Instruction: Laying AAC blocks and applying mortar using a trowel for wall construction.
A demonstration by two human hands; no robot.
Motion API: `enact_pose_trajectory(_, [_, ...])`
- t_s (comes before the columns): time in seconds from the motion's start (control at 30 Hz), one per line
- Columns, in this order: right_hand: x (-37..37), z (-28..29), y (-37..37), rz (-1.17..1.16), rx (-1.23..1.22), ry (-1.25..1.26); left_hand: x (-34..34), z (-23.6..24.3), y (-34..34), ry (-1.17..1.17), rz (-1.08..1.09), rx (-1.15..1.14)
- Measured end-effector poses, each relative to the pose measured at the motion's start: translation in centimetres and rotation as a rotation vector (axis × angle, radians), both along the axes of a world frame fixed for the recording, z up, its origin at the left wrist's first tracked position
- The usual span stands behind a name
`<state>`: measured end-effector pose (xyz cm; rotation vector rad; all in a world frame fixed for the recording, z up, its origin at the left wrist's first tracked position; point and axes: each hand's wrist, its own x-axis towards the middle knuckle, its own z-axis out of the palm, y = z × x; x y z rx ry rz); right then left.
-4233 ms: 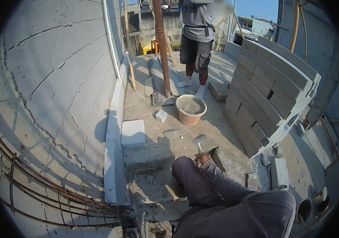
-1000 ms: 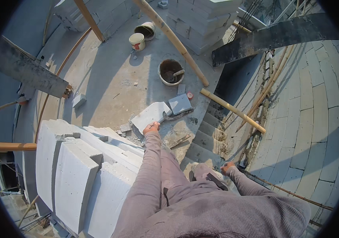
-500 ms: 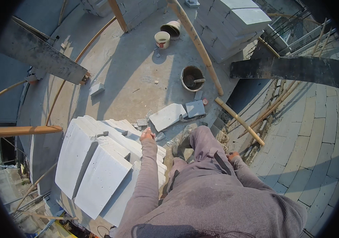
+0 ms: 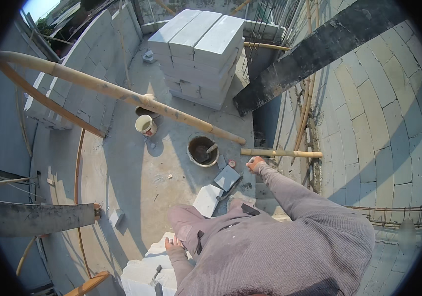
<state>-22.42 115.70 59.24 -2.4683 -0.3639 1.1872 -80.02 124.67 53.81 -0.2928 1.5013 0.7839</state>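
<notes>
My right hand (image 4: 256,164) reaches forward with its fingers curled in. It is close to the end of a short bamboo pole (image 4: 282,153), and whether something small is in it I cannot make out. Low beside my left thigh, my left hand (image 4: 174,243) has its fingers apart and holds nothing that I can see. It is over the near stack of white blocks (image 4: 139,271), where a small handled tool (image 4: 157,272) lies. Ahead of my feet are a white block (image 4: 207,200) and a grey rectangular piece (image 4: 227,178). A mortar bucket (image 4: 202,151) with a handled tool in it stands beyond them.
A long bamboo pole (image 4: 122,94) slants across in front. Behind it rises a tall block stack (image 4: 198,59). A white pail (image 4: 146,125) stands to the left. A dark beam (image 4: 314,56) juts in at right, and a grey beam (image 4: 38,217) at left.
My view has swung right and up toward the tall stack. My right hand has moved from my hip out forward; my left hand has come back close to my thigh.
</notes>
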Motion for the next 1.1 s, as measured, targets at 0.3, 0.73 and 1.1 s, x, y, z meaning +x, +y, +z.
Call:
enact_pose_trajectory(0.3, [-8.5, -2.3, 5.7, 0.148, -0.311, -0.053, -5.3, -0.1, 28.0, 0.036, -0.225, 0.232])
enact_pose_trajectory(0.73, [-37.3, -20.0, -1.0, -0.558, -0.333, 0.023, 3.4, 2.7, 57.3, 0.11, -1.364, 0.416])
enact_pose_trajectory(1.1, [-22.0, -4.8, 9.5, -1.562, 0.317, 0.366, 26.5, 8.5, 47.8, -0.208, -1.903, 0.704])
